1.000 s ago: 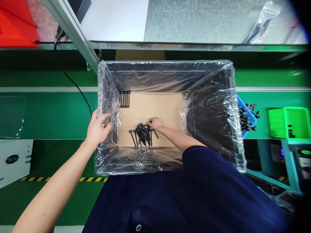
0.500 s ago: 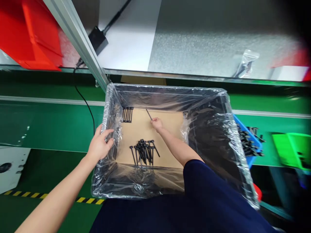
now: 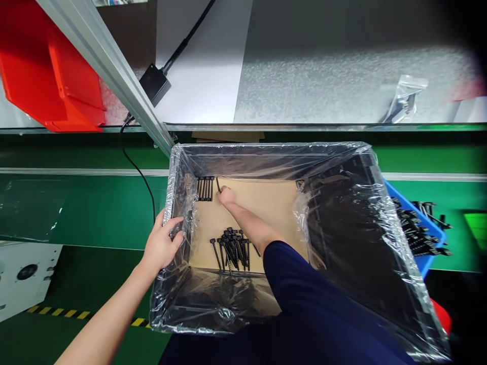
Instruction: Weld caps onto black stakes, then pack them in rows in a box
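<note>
A black crate lined with clear plastic (image 3: 342,223) stands in front of me, with a brown cardboard sheet (image 3: 266,208) on its floor. My right hand (image 3: 227,195) reaches to the far left corner and pinches a black bolt (image 3: 218,184) next to a neat row of bolts (image 3: 205,188). A loose pile of black bolts (image 3: 233,249) lies near the front edge of the cardboard. My left hand (image 3: 163,245) grips the crate's left rim, fingers curled over the plastic.
A blue tray of black bolts (image 3: 418,230) sits right of the crate on the green conveyor surface (image 3: 76,203). A red bin (image 3: 49,76), an aluminium post (image 3: 110,81), a black adapter with cable (image 3: 154,83) and a small plastic bag (image 3: 405,99) are behind.
My right hand left the loose pile with one bolt and carried it to the far left, up to the neat row. The view shifted, so the crate sits lower in frame.
</note>
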Tool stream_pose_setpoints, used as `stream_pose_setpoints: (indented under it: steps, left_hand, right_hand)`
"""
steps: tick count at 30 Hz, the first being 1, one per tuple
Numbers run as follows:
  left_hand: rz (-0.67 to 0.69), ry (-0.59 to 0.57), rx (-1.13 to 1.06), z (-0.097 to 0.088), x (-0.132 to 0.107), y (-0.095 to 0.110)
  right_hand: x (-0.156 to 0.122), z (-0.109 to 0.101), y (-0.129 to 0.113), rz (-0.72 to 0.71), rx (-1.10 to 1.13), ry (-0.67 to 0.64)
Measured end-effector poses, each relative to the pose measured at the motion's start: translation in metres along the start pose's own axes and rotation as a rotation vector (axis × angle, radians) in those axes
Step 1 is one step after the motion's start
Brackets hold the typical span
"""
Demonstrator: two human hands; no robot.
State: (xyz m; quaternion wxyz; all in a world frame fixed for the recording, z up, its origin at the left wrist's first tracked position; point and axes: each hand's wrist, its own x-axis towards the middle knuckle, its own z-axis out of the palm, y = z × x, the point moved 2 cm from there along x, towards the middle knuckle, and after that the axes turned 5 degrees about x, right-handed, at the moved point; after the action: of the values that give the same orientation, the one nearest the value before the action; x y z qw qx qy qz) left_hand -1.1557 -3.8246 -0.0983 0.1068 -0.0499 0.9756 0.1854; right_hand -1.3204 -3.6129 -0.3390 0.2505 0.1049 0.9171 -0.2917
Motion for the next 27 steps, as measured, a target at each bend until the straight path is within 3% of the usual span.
stream_pose_setpoints:
  steps: [13,18,22,27]
  left_hand:
    - [0.011,0.002,0.013,0.0,0.0,0.0]
    - [-0.021,-0.022,0.027,-0.001,-0.001,0.0]
    - [0.004,-0.015,-0.014,-0.002,0.001,0.002]
    - [0.025,0.006,-0.056,-0.001,0.003,0.002]
  right_hand:
    - [-0.001,0.017,-0.016,-0.03,0.071,0.001]
    - [-0.003,0.008,-0.016,0.017,0.11,0.011]
    - [-0.019,-0.02,0.028,0.062,0.077,0.032]
    - [-0.079,-0.053,0.129,0.152,-0.046,-0.014]
